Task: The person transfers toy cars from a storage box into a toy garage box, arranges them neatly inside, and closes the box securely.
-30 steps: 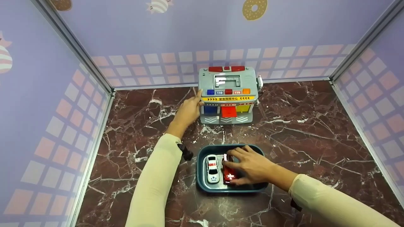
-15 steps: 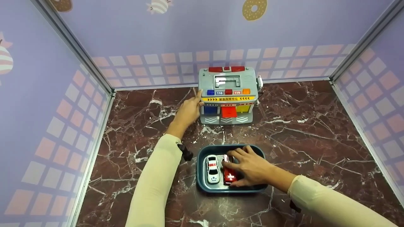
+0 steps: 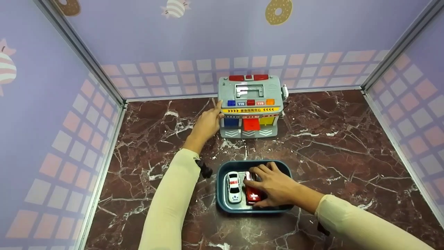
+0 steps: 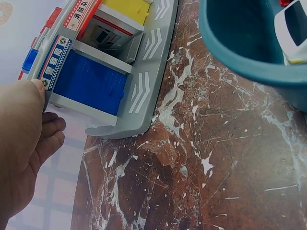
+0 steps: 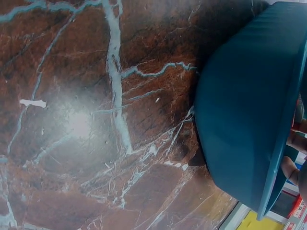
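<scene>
In the head view my left hand [image 3: 205,125] holds the left corner of a grey toy rescue garage [image 3: 250,109], one finger lying along the roof edge. The left wrist view shows a fingertip on the roof corner and other fingers [image 4: 52,130] curled at its side. My right hand [image 3: 275,185] reaches into a dark teal tray [image 3: 256,210] and grips a red toy car [image 3: 254,196] with a white cross, thumb near its front end. Left of it in the tray lies a white toy police car [image 3: 234,187]. The palm partly hides the red car.
The garage's red door [image 3: 251,124] sticks out between a blue door [image 3: 231,121] and a yellow door [image 3: 267,120]. Behind it rises a purple patterned wall [image 3: 222,38], with side walls left and right. A dark red marbled tabletop [image 3: 333,159] lies under everything.
</scene>
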